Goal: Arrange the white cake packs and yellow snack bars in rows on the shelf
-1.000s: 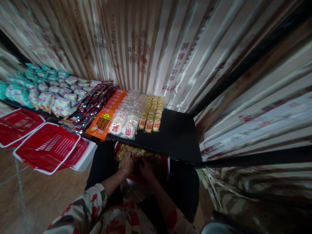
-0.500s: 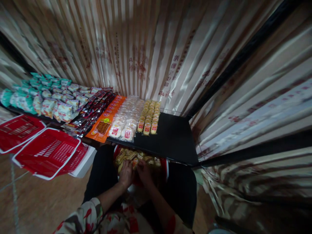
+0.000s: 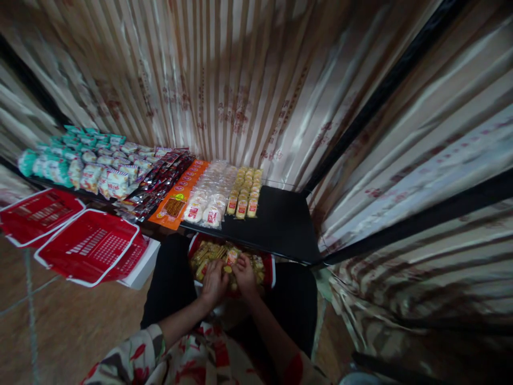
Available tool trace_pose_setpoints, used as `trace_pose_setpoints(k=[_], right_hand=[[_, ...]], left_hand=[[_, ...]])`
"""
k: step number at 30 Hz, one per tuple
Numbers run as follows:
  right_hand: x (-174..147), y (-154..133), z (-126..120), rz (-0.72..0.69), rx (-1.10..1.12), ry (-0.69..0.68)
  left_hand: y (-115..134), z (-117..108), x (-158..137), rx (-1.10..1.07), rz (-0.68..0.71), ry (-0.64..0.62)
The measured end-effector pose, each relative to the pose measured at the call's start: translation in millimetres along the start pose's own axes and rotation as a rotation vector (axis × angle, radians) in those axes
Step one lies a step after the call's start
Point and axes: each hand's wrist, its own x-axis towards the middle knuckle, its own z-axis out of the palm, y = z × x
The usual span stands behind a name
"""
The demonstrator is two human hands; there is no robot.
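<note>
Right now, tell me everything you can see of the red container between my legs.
The red container looks like smooth plastic, with red inner walls and a white strip along its right end. It sits between your dark-trousered legs, open side up, just below the near edge of the black shelf; whether it touches that edge is unclear. Small yellowish wrapped packets fill much of it. Your left hand and right hand are over its contents. Its underside is hidden.
</note>
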Motion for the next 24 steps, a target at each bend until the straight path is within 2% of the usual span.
trace_pose_setpoints(k=[5,10,15,19,24], right_hand=[[1,-16,-15,-0.092,0.037,-0.092],[4,-39,-28,-0.113,0.124,-0.157],[14,-62,-36,-0.125,0.131,-0.143],[27,-78,-40,-0.13,0.101,-0.136],[49,-93,-44,-0.159,0.098,-0.135]], left_hand=[[15,-7,3,-0.062,-0.022,0.0],[26,-9,16,-0.178,-0.022,0.0],[44,-12,35,-0.35,-0.036,0.012],[60,-14,55,-0.416,-0.032,0.07],[72,-9,82,-0.443,0.001,0.084]])
